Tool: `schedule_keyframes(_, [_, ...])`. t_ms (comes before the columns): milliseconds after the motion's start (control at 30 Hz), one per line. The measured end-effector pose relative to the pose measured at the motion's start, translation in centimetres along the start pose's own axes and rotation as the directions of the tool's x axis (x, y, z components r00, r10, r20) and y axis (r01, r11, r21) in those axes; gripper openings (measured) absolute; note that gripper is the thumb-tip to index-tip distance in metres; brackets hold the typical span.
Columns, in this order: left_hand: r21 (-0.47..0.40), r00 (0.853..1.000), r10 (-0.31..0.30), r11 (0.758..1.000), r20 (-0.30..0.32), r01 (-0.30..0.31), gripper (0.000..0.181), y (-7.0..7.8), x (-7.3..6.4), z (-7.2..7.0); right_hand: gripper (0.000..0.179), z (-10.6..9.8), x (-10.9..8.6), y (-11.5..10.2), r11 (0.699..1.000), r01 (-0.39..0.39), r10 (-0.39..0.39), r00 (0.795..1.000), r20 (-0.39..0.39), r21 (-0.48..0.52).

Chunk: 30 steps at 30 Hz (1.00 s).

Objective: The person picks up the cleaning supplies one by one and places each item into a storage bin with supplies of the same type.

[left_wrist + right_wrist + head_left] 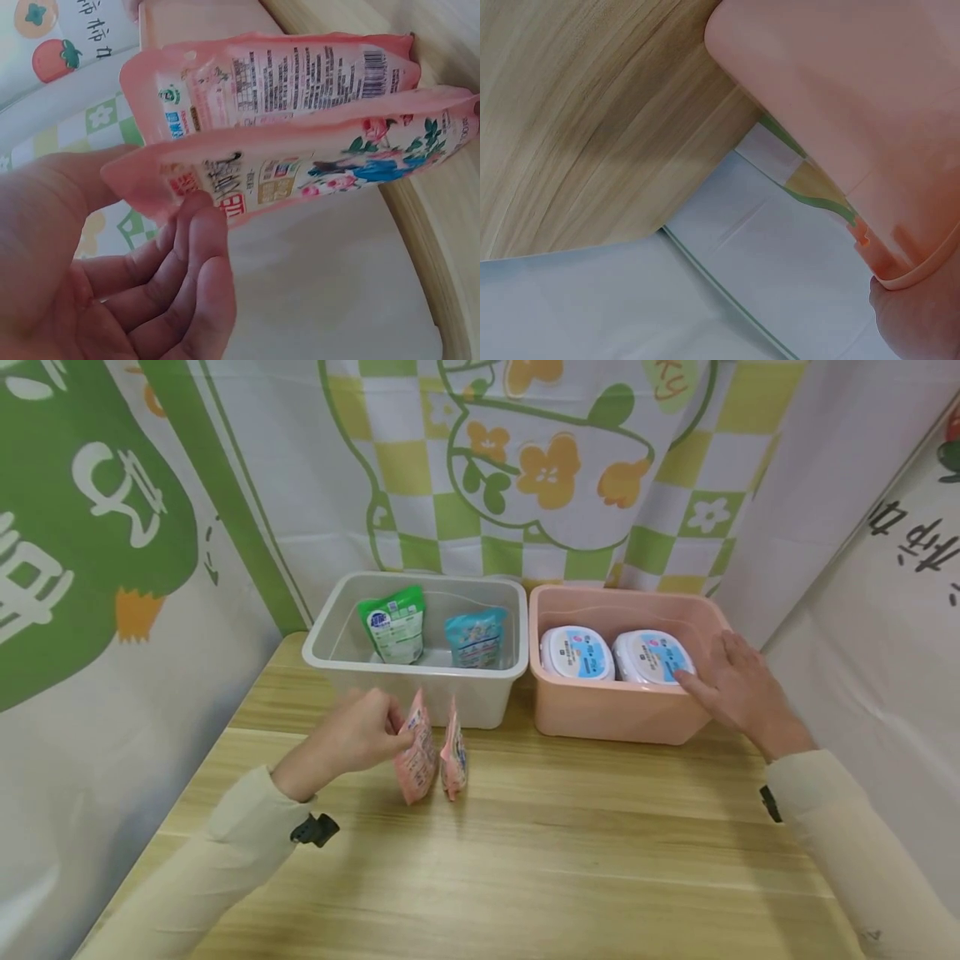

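Note:
My left hand [367,731] pinches the upper part of a pink pouch [417,760] that stands upright on the table. In the left wrist view the pouch [360,161] has printed roses and a blue figure, with thumb and fingertips on either side of its top. A second pink pouch [453,756] stands close to its right, its barcoded face visible in the left wrist view. My right hand [738,685] rests on the right rim of the pink bin [615,714], fingers extended. Two white tubs with blue labels, a left tub [577,653] and a right tub [654,657], sit inside.
A light grey bin [420,689] stands left of the pink one, behind the pouches. In it are a green pouch [396,627] and a blue pouch [477,639]. Printed curtains [547,518] hang behind and beside the wooden table [562,860].

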<state>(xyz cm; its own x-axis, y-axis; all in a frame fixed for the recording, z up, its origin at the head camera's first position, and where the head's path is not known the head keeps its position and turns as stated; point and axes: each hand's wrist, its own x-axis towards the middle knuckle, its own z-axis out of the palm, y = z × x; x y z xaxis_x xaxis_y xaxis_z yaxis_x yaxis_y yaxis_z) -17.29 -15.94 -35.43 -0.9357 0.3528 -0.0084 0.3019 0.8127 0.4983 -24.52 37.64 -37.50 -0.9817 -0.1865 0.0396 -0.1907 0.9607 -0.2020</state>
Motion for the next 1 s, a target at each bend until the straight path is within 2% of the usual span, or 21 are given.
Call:
schedule_keyframes(333, [-0.034,0.998,0.019,0.999,-0.068,-0.021,0.017,-0.34,-0.47,0.64,0.103,0.08,-0.07,-0.19,1.000,0.003,-0.003,1.000,-0.003,0.007])
schedule_keyframes(500, [-0.014,0.995,0.039,0.999,-0.092,-0.040,0.016,-0.58,-0.51,0.48,0.102,-0.10,-0.13,-0.19,1.000,-0.003,0.003,1.000,0.008,-0.001])
schedule_keyframes(700, [0.005,0.993,0.054,0.999,-0.108,-0.054,0.014,-0.71,-0.61,0.35,0.103,0.00,-0.11,-0.08,1.000,-0.007,0.007,1.000,0.006,-0.009])
schedule_keyframes(1000, [-0.002,0.993,0.069,0.998,-0.098,-0.070,0.014,-1.02,-0.63,-0.08,0.103,0.00,-0.17,-0.17,1.000,-0.003,0.003,1.000,-0.002,0.006])
